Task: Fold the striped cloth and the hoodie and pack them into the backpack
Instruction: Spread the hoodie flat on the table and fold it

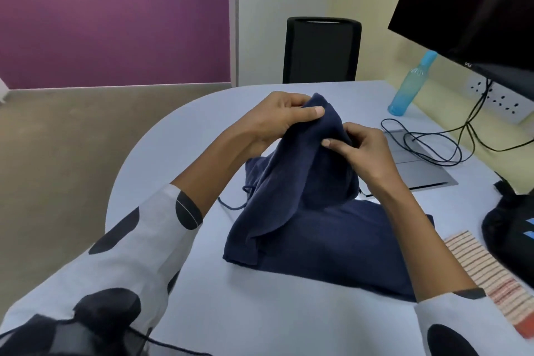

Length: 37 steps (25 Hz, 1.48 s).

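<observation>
**Hoodie raised in both hands; striped cloth and backpack at right**

Head view. Pale blue-grey table [185, 136], smooth matte top with a rounded far edge. Beyond it: purple wall panel [115, 17], cream wall, black mesh-back chair [321, 50].

Hoodie [312, 228]: navy, soft fleecy knit, no sheen. Lower part lies flat on the table in a rough rectangle; upper part is lifted into a draped peak. One drawstring trails on the table at its left.

Left hand [277, 118]: fingers closed on the top of the peak, thumb flat across the fabric. Right hand [361, 150]: pinched shut on the cloth just beside the left, thumb tip pressing the fold. Both wrists are clear of the table. Sleeves are white with large black dots.

Striped cloth [491, 272]: folded flat strip, thin tan and reddish stripes, lying at the right edge near the hoodie. Backpack [511, 228]: black, slumped, just beyond the cloth.

Far right: translucent blue bottle [411, 85], grey laptop [416, 162] with black cables looped across it, dark monitor [468, 6].
</observation>
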Each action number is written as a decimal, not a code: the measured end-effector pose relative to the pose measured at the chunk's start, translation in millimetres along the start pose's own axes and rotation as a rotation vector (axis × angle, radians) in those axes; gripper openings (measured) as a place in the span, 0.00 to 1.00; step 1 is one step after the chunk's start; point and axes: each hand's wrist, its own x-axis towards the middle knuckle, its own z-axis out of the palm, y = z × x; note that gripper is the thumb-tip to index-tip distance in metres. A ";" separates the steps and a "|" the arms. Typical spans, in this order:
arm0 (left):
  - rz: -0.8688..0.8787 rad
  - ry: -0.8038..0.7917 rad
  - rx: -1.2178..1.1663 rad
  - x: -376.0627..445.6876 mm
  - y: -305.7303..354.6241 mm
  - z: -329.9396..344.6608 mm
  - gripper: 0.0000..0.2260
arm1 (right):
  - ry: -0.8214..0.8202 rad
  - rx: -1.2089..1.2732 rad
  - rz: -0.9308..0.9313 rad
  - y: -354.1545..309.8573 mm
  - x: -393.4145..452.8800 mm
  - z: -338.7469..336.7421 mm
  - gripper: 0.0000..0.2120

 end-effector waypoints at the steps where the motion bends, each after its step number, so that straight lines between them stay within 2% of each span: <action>1: 0.007 -0.010 0.008 0.0 -0.8 -3.1 0.10 | 0.032 0.039 0.003 0.5 1.1 -0.5 0.09; 3: 0.023 -0.015 0.011 0.4 -3.8 -11.4 0.10 | 0.076 0.157 -0.015 -1.5 2.1 -4.9 0.05; 6: 0.002 0.010 -0.004 2.0 -11.0 -20.3 0.11 | 0.128 0.249 -0.041 1.5 3.3 -16.8 0.09; 9: -0.097 0.117 0.081 4.2 -33.6 -31.3 0.10 | 0.173 0.433 0.047 17.0 0.4 -39.7 0.05; 11: -0.175 0.182 0.107 5.1 -57.0 -37.0 0.09 | 0.189 0.506 0.111 32.9 -6.7 -61.4 0.09; 13: -0.247 0.232 0.094 6.5 -83.3 -40.1 0.08 | 0.222 0.543 0.154 57.6 -14.2 -84.1 0.06; 15: -0.309 0.251 0.099 5.7 -109.4 -39.6 0.08 | 0.300 0.566 0.179 76.9 -20.6 -102.8 0.11; 19: -0.382 0.193 0.229 3.2 -157.4 -28.2 0.08 | 0.534 0.532 0.240 109.0 -27.6 -132.4 0.06; 23: -0.403 0.135 0.378 0.8 -196.2 2.9 0.08 | 0.638 0.352 0.354 155.8 -33.3 -154.0 0.08; 26: -0.353 0.093 0.464 -7.2 -218.8 36.5 0.12 | 0.588 0.161 0.526 199.7 -38.0 -150.9 0.08; 29: -0.194 0.032 0.607 -18.0 -240.8 67.6 0.13 | 0.534 -0.059 0.683 240.9 -47.4 -143.5 0.05; 31: -0.123 -0.008 0.704 -25.9 -252.8 83.4 0.14 | 0.497 -0.277 0.751 255.5 -54.7 -138.5 0.10; 33: -0.072 -0.046 0.820 -32.2 -262.2 97.1 0.16 | 0.444 -0.531 0.687 256.0 -63.8 -127.0 0.15; 35: 0.008 -0.054 0.933 -36.4 -268.5 108.3 0.19 | 0.328 -0.751 0.472 250.0 -76.8 -106.7 0.19; 37: 0.077 -0.057 1.002 -40.0 -271.5 119.0 0.21 | -0.006 -0.815 0.269 241.4 -91.0 -79.1 0.17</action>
